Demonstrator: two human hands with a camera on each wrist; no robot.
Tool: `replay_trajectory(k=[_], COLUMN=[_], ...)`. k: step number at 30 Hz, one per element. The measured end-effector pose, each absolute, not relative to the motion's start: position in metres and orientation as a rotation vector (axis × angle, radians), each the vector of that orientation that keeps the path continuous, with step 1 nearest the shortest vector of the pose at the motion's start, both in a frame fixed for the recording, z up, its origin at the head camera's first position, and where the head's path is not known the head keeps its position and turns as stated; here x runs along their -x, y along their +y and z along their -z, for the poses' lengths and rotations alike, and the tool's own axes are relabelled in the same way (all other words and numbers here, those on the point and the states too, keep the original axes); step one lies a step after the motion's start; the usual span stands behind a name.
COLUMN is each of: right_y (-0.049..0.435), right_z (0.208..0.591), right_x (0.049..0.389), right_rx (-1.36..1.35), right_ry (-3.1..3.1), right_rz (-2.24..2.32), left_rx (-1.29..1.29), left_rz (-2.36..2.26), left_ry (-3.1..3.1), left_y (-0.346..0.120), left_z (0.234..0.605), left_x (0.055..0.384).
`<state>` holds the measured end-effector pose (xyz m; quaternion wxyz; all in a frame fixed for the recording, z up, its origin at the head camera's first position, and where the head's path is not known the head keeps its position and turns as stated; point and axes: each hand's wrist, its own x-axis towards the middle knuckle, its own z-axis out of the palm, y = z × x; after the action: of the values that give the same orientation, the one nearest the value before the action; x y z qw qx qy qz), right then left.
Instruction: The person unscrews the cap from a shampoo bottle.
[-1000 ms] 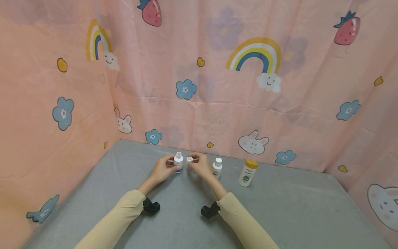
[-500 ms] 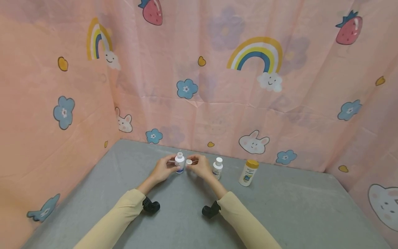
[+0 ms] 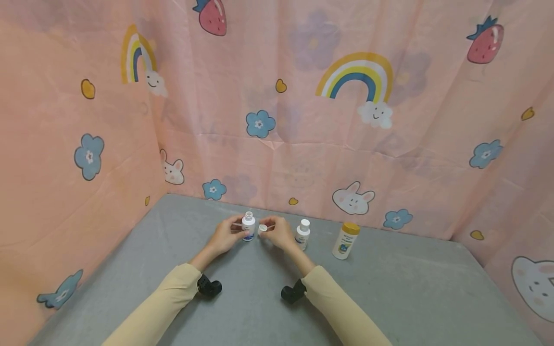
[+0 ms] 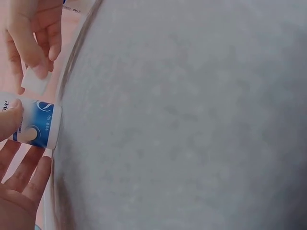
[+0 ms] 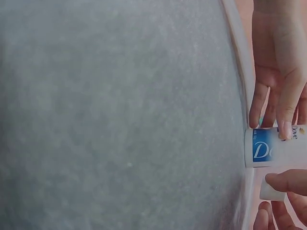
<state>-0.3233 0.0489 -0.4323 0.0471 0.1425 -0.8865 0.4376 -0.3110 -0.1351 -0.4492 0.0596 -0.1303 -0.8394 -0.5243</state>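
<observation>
My left hand (image 3: 225, 236) grips a small white bottle (image 3: 248, 226) by its side. The bottle stands upright with its bare neck showing, no cap on it. A Dove label with a blue lower band shows on the bottle (image 4: 42, 122) in the left wrist view. Just to its right, my right hand (image 3: 280, 233) pinches a small white cap (image 3: 262, 228) between thumb and fingers, below the level of the bottle's mouth. In the right wrist view the cap (image 5: 271, 190) is close beside the bottle, a narrow gap between them.
A similar white bottle (image 3: 302, 235), capped, stands just right of my right hand. Farther right is a white bottle with a yellow lid (image 3: 346, 241). The grey table (image 3: 251, 307) ends at a pink patterned curtain (image 3: 259, 163) behind and at both sides.
The cap in my right hand has moved slightly down, and its round face is now seen more tilted. My left hand and the bottle have stayed almost in place.
</observation>
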Motion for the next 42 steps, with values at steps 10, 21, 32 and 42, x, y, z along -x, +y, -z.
replay_trajectory(k=[10,21,32,42], right_y=[0.049,0.047,0.045,0.05], right_z=[0.434,0.437,0.434,0.433], right_x=[0.324,0.325,0.322,0.318], right_rx=[-0.437,-0.46,-0.442,-0.476], right_ry=[-2.782,-2.818,-2.834,-2.824], right_rz=[-1.332,-1.305,-1.333,-1.326], left_rx=[0.425,0.442,0.435,0.268], left_rz=[1.596,1.62,1.577,1.572], left_ry=[-2.543,-2.512,-2.518,-2.501], left_y=[-0.137,-0.137,-0.139,-0.14], left_z=[0.448,0.444,0.447,0.451], left_x=[0.312,0.31,0.309,0.3])
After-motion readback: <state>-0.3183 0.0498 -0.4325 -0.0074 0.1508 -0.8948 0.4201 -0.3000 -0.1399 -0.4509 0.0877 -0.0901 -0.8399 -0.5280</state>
